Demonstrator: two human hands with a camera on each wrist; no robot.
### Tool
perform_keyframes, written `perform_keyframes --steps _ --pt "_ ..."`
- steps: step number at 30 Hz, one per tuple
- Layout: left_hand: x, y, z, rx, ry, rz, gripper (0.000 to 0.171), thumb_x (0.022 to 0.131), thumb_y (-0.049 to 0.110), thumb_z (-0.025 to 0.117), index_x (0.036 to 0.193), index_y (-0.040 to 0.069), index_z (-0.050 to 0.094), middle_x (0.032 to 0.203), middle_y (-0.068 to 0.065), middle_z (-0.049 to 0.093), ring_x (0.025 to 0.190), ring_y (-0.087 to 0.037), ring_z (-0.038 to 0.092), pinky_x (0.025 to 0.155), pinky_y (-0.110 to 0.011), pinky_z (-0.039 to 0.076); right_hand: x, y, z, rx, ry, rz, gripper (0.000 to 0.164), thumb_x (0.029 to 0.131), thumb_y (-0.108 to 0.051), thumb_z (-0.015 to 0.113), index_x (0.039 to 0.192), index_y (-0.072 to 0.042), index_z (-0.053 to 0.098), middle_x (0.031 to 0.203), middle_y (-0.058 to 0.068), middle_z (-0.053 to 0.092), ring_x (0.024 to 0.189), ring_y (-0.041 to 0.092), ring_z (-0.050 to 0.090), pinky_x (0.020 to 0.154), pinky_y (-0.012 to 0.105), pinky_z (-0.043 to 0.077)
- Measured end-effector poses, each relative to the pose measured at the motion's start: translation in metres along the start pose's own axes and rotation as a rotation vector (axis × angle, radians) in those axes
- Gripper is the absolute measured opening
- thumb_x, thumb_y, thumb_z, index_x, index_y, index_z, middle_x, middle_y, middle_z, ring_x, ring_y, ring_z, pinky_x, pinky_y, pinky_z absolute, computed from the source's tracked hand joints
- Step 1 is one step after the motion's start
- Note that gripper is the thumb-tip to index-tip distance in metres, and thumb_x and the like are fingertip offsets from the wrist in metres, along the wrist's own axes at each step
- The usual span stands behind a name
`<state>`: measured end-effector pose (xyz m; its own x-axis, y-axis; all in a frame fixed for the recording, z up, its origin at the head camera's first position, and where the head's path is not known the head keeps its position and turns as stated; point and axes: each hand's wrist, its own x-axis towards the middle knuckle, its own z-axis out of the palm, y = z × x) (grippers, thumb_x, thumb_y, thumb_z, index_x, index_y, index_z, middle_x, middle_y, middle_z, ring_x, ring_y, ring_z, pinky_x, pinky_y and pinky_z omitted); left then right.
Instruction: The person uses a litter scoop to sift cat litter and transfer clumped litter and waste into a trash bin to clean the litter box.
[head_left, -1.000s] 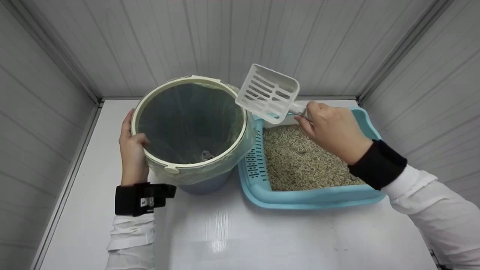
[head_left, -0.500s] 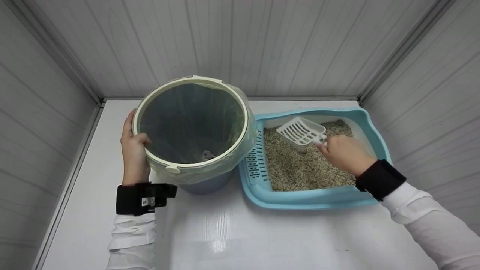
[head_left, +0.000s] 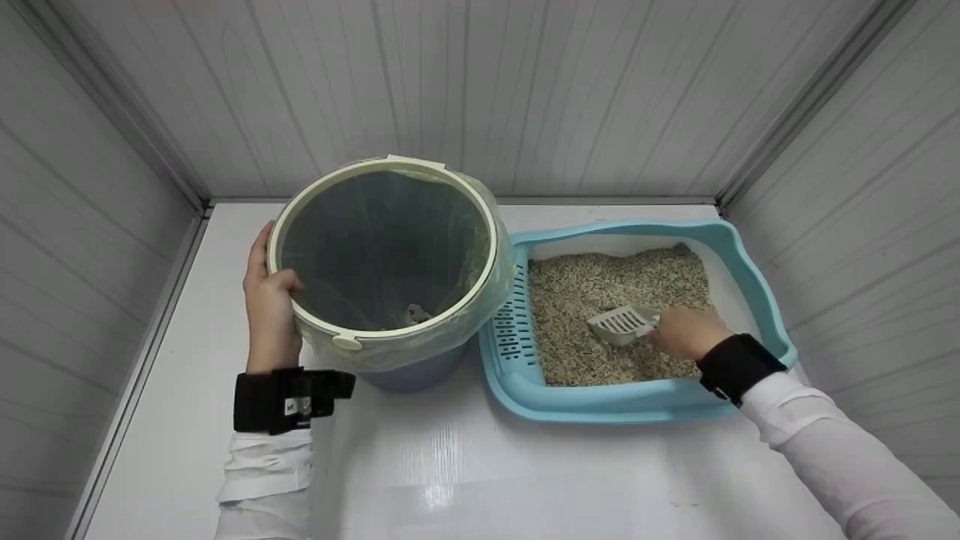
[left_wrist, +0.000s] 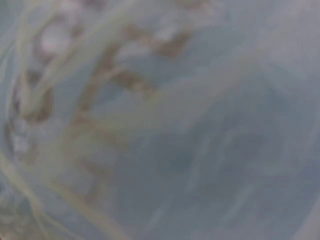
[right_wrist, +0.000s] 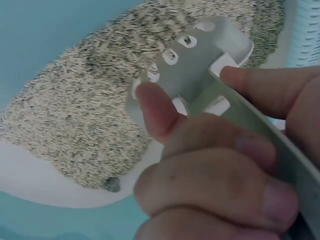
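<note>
A cat litter scoop (head_left: pixel 621 324), pale and slotted, is held by its handle in my right hand (head_left: pixel 690 332). Its head lies at the surface of the grainy litter (head_left: pixel 570 300) inside the blue litter box (head_left: pixel 600 409). In the right wrist view, curled fingers (right_wrist: pixel 215 175) and the thumb wrap the handle behind the slotted head. My left hand (head_left: pixel 271 319) grips the left side of a bin's cream rim (head_left: pixel 346 341), thumb over the edge, other fingers outside. The bin tilts toward me. A thin bag (left_wrist: pixel 225 150) fills the blurred left wrist view.
The bin stands against the litter box's slotted left side (head_left: pixel 514 322). A small greyish lump (head_left: pixel 416 313) lies inside the bin. In the right wrist view a dark clump (right_wrist: pixel 112 184) sits at the litter's edge. Grey panel walls (head_left: pixel 465 97) enclose the white table (head_left: pixel 480 480).
The scoop has come down from beside the bin's rim into the litter box, then moved toward me onto the litter. My left hand and the bin have stayed about where they were.
</note>
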<state>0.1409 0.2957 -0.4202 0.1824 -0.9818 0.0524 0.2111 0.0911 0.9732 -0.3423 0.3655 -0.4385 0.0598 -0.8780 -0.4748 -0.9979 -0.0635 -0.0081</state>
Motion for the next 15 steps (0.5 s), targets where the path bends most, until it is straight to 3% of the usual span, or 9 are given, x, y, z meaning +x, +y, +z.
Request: perform_keyframes --steps 5,7,9,15 --pt "0.0 0.001 0.0 0.002 0.009 -0.002 0.081 0.068 -0.015 0.027 0.14 0.023 0.027 0.144 0.005 0.023 0.134 -0.011 0.017 0.11 -0.038 0.014 0.013 0.003 0.007 -0.012 0.015 -0.012 0.036 0.091 -0.024 0.043 0.072 -0.001 0.062 0.072 0.018 0.058 0.054 0.023 0.051 0.053 0.041 0.044" --pt "0.0 0.002 0.0 0.007 0.012 -0.002 0.081 0.068 -0.015 0.027 0.139 0.023 0.027 0.143 0.004 0.023 0.134 -0.011 0.018 0.11 -0.038 0.014 0.019 0.003 0.008 -0.023 0.023 -0.024 0.034 0.091 -0.023 0.044 0.082 0.002 0.064 0.08 0.022 0.06 0.059 0.027 0.054 0.056 0.045 0.046" --pt "0.0 0.002 0.0 0.005 0.011 -0.003 0.081 0.068 -0.015 0.027 0.139 0.023 0.027 0.144 0.005 0.023 0.134 -0.011 0.018 0.11 -0.038 0.014 0.023 0.002 0.01 -0.027 0.025 -0.036 0.033 0.091 -0.021 0.044 0.08 0.003 0.063 0.078 0.022 0.059 0.059 0.028 0.054 0.057 0.044 0.046" --pt "0.001 0.002 -0.002 -0.005 0.015 -0.002 0.081 0.068 -0.015 0.027 0.139 0.023 0.027 0.144 0.005 0.023 0.134 -0.011 0.017 0.11 -0.039 0.014 0.028 -0.001 0.023 -0.278 0.064 -0.184 0.035 0.093 -0.016 0.04 0.071 0.003 0.061 0.063 0.017 0.052 0.053 0.025 0.05 0.05 0.034 0.042"
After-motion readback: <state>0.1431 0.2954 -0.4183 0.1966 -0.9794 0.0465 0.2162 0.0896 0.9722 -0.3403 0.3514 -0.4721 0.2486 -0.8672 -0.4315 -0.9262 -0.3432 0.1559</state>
